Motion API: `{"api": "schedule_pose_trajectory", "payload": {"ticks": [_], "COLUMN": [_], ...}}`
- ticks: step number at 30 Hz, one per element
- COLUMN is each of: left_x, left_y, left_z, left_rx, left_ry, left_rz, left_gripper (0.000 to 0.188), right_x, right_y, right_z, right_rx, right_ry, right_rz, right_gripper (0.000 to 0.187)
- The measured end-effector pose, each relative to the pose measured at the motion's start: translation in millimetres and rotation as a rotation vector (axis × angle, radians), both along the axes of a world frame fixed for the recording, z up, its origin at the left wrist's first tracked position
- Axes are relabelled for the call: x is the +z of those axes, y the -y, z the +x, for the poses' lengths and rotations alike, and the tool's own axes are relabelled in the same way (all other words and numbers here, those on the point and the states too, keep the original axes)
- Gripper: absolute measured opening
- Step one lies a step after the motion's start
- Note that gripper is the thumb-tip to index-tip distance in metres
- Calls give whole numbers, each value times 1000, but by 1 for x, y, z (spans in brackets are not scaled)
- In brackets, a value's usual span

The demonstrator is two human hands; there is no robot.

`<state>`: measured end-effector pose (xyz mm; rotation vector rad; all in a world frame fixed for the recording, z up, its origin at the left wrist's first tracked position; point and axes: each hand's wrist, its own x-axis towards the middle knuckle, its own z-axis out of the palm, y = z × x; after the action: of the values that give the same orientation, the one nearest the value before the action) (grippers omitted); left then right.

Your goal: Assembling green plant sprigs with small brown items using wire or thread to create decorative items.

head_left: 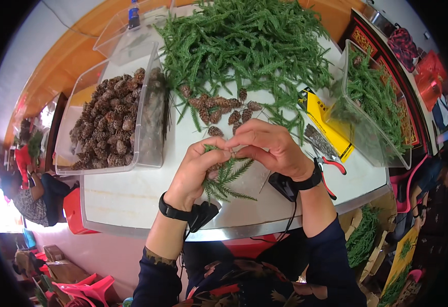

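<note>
In front of my chest, my left hand [188,169] is closed on a green pine sprig [231,179], its needles fanning out below the fingers. A brown pine cone [214,171] shows partly beneath that thumb. My right hand [275,148] meets it, thumb and forefinger pinched around the sprig's thin stem or a wire; which one is too small to tell. Just beyond my fingers, several loose pine cones [234,118] lie on the white table [116,197]. Red-handled pliers [330,166] rest near my right wrist, beside a yellow and clear packet [331,125] of dark thin pieces.
A large heap of green sprigs [249,41] covers the table's far side. At left stands a clear bin [152,148] with many pine cones; at right, another clear bin [362,135] holds greenery. Other people [27,199] sit at both sides. A box of greenery [364,235] is lower right.
</note>
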<state>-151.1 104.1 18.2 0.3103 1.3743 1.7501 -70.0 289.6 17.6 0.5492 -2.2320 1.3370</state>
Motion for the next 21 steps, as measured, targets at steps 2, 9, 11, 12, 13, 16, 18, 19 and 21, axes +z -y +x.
{"api": "schedule_pose_trajectory", "payload": {"ticks": [2,9,11,12,13,16,18,19,21], "left_x": [-1,3,7,10,11,-2,-4,-3,1], "left_y": [1,2,0,-1,-2,-7,-8,-9,-9], "left_z": [-1,-4,1,5,7,8,9,10,10], "left_rx": [-33,-96,-76,-52,-28,56,102,113,137], "left_ry": [32,59,-31,-125,-219,-465,-588,-575,-549], "left_rz": [4,7,-36,-78,-119,-151,-167,-146,-105], "left_gripper": [5,5,5,4,4,4,4,5,6], "right_x": [0,0,-1,-2,-4,-12,-13,-11,-8], "right_y": [0,-2,-2,-1,0,4,4,2,-1], "right_z": [0,0,-1,-3,-4,-4,-4,-3,-2], "right_rx": [10,-31,-64,-93,-121,-170,-191,-159,-93], "right_ry": [15,-10,-30,-54,-79,38,95,125,184], "right_rz": [-7,73,96,120,144,117,102,65,-9], "right_gripper": [35,25,20,16,12,10,10,11,14]}}
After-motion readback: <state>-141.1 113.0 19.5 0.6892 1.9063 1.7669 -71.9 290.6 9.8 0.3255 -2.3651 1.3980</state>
